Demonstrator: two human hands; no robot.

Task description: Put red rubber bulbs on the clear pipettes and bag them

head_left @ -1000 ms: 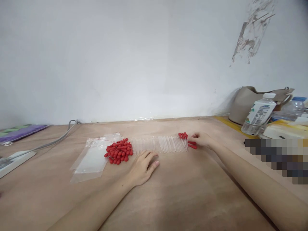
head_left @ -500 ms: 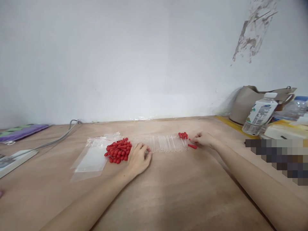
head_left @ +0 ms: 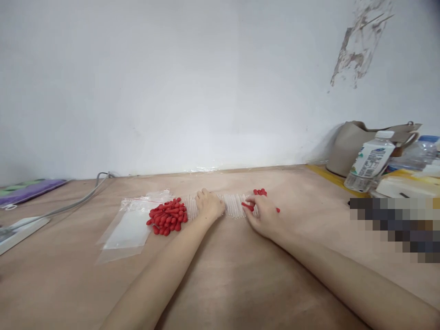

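My right hand (head_left: 264,216) pinches a red rubber dropper bulb (head_left: 248,207) between thumb and fingers, over the right part of a row of thin clear glass tubes (head_left: 234,206). My left hand (head_left: 209,204) is over the left part of that row, fingers curled downward. Its fingertips are hidden, so what they hold cannot be seen. At the row's right end, several red bulbs (head_left: 260,192) stand at the tubes' far ends. Another red bulb (head_left: 278,210) peeks out behind my right hand. A heap of red bulbs (head_left: 167,217) lies left of my left hand.
Clear plastic bags (head_left: 125,231) lie left of the heap. Further left are a grey cable (head_left: 79,201), a white power strip (head_left: 25,233) and a purple pouch (head_left: 34,190). A bottle (head_left: 369,162) and a grey-brown bag (head_left: 343,149) stand at the right, by the wall.
My right hand has moved left from beyond the row's right end to above the tubes, a red bulb showing in its fingers. My left hand has shifted right and away from the heap.
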